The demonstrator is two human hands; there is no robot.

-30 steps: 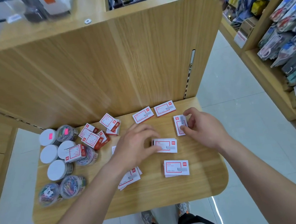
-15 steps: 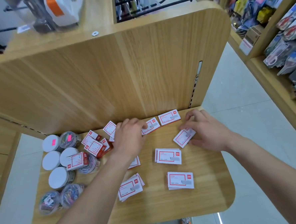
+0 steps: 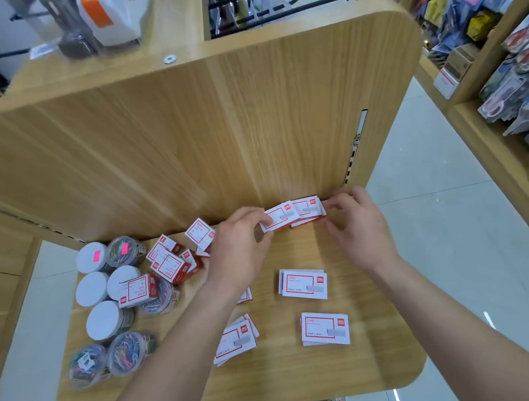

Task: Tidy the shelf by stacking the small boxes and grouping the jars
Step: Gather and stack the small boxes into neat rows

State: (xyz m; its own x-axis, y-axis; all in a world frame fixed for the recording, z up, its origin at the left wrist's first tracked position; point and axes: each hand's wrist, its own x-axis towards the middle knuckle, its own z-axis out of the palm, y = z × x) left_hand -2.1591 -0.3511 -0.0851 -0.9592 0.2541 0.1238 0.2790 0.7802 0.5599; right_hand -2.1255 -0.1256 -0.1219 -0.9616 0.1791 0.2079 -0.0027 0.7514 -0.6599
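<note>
Small white boxes with red borders lie on a wooden shelf. My left hand pinches one box at the back wall. My right hand touches the right end of another box, which sits on top of others against the wall. Neat box stacks lie at the middle, front right and front middle. A loose heap of boxes lies at the back left. Round jars of coloured paper clips, some with white lids, cluster on the left; one box rests on them.
A tall wooden panel rises right behind the shelf. A slotted metal rail runs down its right edge. Shelves of packaged goods line the far right across a tiled aisle.
Both hands moved from the shelf's middle to the back wall. The box under my right hand is gone from the open shelf; boxes now sit stacked at the wall, and my left hand has taken one up.
</note>
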